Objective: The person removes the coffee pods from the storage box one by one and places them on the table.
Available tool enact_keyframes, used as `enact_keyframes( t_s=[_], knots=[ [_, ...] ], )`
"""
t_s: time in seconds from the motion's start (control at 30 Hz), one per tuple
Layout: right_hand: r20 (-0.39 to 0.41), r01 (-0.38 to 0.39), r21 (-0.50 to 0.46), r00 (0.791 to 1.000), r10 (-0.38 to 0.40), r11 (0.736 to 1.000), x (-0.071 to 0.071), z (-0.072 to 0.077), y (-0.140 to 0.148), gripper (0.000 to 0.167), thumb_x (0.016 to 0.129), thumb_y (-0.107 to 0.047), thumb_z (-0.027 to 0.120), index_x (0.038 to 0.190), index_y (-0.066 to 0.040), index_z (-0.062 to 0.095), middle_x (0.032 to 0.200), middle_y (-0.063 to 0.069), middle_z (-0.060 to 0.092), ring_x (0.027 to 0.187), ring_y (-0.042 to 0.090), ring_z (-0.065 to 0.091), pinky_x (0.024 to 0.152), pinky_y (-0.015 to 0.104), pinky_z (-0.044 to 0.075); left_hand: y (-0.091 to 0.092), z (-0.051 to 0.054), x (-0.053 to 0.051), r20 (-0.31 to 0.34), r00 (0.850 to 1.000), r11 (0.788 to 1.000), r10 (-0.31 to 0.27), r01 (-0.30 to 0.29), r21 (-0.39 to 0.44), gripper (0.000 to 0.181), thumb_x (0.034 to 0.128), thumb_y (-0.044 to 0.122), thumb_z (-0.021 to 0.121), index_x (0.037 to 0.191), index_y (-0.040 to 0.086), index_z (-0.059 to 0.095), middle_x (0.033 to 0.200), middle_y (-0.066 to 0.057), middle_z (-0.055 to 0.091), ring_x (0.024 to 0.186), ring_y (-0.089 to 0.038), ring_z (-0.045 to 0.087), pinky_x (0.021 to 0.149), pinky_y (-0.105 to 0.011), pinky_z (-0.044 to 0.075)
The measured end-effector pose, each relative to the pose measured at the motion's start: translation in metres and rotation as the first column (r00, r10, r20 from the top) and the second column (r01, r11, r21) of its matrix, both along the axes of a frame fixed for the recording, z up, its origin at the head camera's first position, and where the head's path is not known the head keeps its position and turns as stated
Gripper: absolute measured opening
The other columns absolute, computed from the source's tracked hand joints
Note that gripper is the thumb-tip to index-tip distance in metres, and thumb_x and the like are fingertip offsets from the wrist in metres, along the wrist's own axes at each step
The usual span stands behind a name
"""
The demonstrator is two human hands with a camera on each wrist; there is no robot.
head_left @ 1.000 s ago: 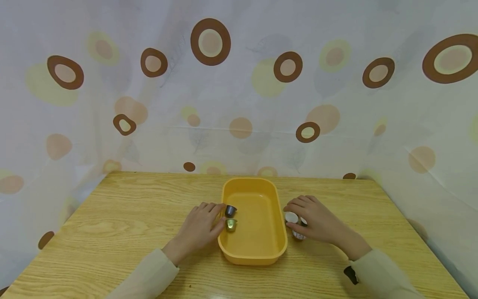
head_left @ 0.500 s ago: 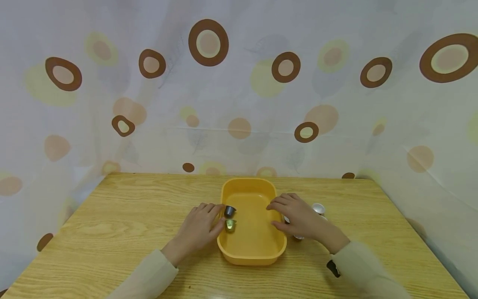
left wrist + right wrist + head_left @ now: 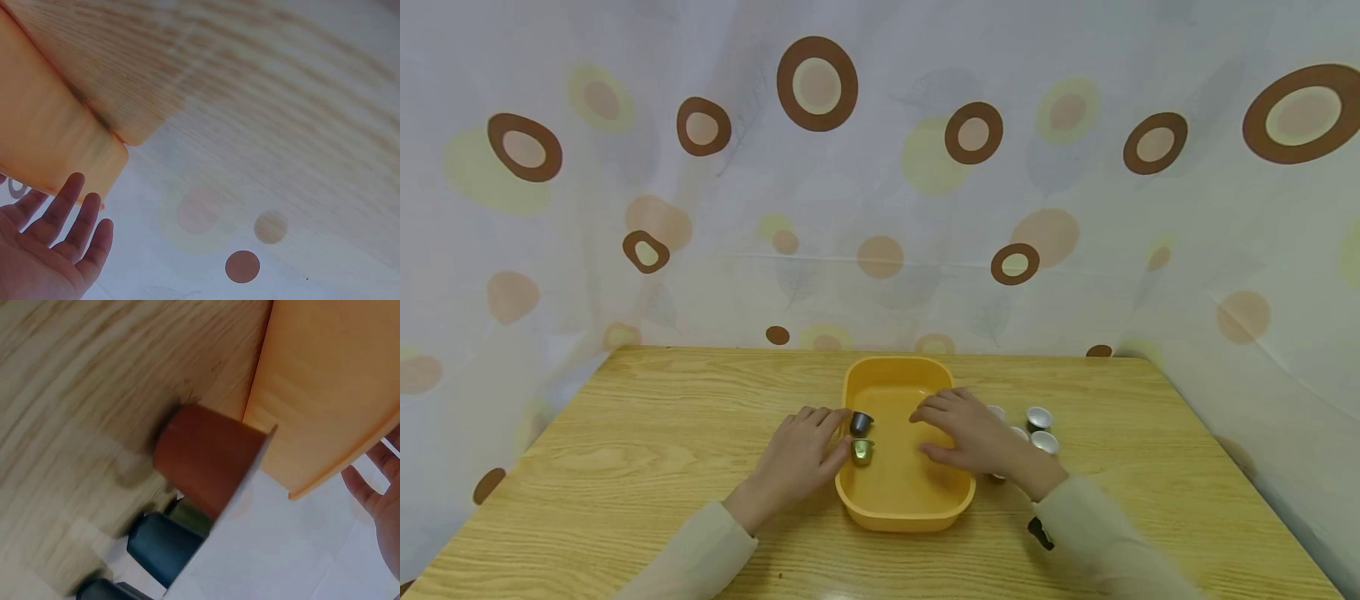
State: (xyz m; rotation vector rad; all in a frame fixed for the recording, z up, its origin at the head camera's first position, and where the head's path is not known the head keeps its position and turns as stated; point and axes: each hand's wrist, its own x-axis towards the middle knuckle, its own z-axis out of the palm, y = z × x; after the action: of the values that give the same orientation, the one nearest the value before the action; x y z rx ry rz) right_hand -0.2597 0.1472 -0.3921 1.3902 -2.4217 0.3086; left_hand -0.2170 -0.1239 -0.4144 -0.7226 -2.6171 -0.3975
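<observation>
A yellow plastic tray (image 3: 905, 523) stands mid-table, holding a dark coffee capsule (image 3: 861, 424) and a green-gold coffee capsule (image 3: 862, 452) along its left side. My left hand (image 3: 797, 458) rests at the left rim with fingers loosely extended, fingertips close to those capsules. Over the tray's right side hovers my right hand (image 3: 966, 437), thumb and fingers apart, nothing visible between them. In the right wrist view its fingers (image 3: 382, 461) show above the rim. Several more capsules, among them a white-lidded one (image 3: 1039, 418), stand right of the tray, partly hidden by my right hand.
The wooden table (image 3: 700, 467) extends to both sides of the tray. A patterned curtain (image 3: 880, 183) hangs behind it and at its sides. Close to the right wrist camera stand a reddish-brown capsule (image 3: 209, 459) and a teal capsule (image 3: 164, 547).
From the capsules at the right, my right hand has moved left over the tray's right rim, uncovering several white-lidded capsules. My left hand and the two capsules in the tray stay put.
</observation>
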Motion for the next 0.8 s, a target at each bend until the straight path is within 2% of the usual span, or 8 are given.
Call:
enact_keyframes(
  t_s=[0.27,0.5,0.8],
  knots=[
    [0.089,0.021,0.03,0.996,-0.024,0.999,-0.001,-0.003,-0.011,0.03,0.084,-0.03,0.062,0.11,-0.013,0.062,0.107,-0.001,0.061,0.103,0.019,0.054,0.094,0.042,0.04,0.0,0.0,0.0,0.003,1.0,1.0,0.011,-0.011,-0.005,0.036,0.0911,0.033,0.05,0.121,0.015,0.056,0.107,0.0,0.064,0.099,-0.02,0.058,0.084,-0.037,0.047],
    [0.046,0.003,0.048,0.999,-0.005,0.999,-0.004,-0.007,-0.022,0.03,0.082,-0.029,0.065,0.108,-0.014,0.062,0.103,-0.003,0.062,0.098,0.017,0.055,0.091,0.041,0.042,0.0,0.0,0.0,0.001,1.0,1.0,0.015,-0.015,-0.009,0.035,0.0909,0.033,0.05,0.12,0.014,0.057,0.107,0.0,0.064,0.098,-0.019,0.058,0.084,-0.037,0.048],
    [0.072,0.002,0.134,0.997,-0.011,0.991,-0.006,-0.009,-0.037,0.032,0.084,-0.032,0.063,0.11,-0.015,0.06,0.105,-0.003,0.062,0.1,0.017,0.055,0.092,0.039,0.041,0.0,0.002,0.001,0.004,1.0,1.0,0.012,-0.012,-0.02,0.037,0.0917,0.034,0.048,0.122,0.014,0.056,0.108,0.0,0.064,0.099,-0.019,0.057,0.084,-0.037,0.047]
  ],
)
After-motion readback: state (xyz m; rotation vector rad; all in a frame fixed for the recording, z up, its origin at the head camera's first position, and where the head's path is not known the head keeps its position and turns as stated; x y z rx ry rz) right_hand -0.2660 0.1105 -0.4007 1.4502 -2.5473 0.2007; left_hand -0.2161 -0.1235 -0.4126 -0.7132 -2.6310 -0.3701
